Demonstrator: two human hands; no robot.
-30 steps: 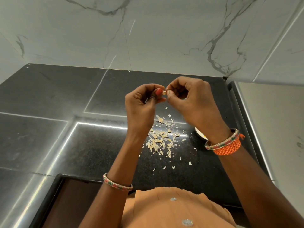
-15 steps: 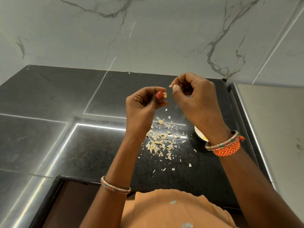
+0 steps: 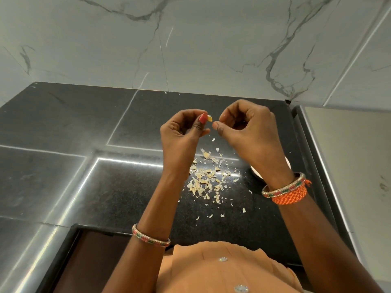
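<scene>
My left hand (image 3: 179,132) is raised above the black counter and pinches a small pale garlic clove (image 3: 209,118) between thumb and fingertips. My right hand (image 3: 249,127) is level with it, just to the right. Its thumb and forefinger are curled toward each other close to the clove's tip, with a small gap to the clove. I cannot tell whether a bit of skin is between them. A small flake (image 3: 213,139) is in the air below the hands. Below lies a scatter of papery garlic peels (image 3: 208,176) on the counter.
The black granite counter (image 3: 127,187) meets a white marble wall (image 3: 190,43) at the back. A white bowl rim (image 3: 257,174) shows under my right wrist, mostly hidden. A steel surface (image 3: 349,157) lies to the right. A dark recess (image 3: 80,261) is at the front left.
One second ago both hands met at the clove. The right hand then pulled up and away, and has now come back down close to the clove. A flake is dropping.
</scene>
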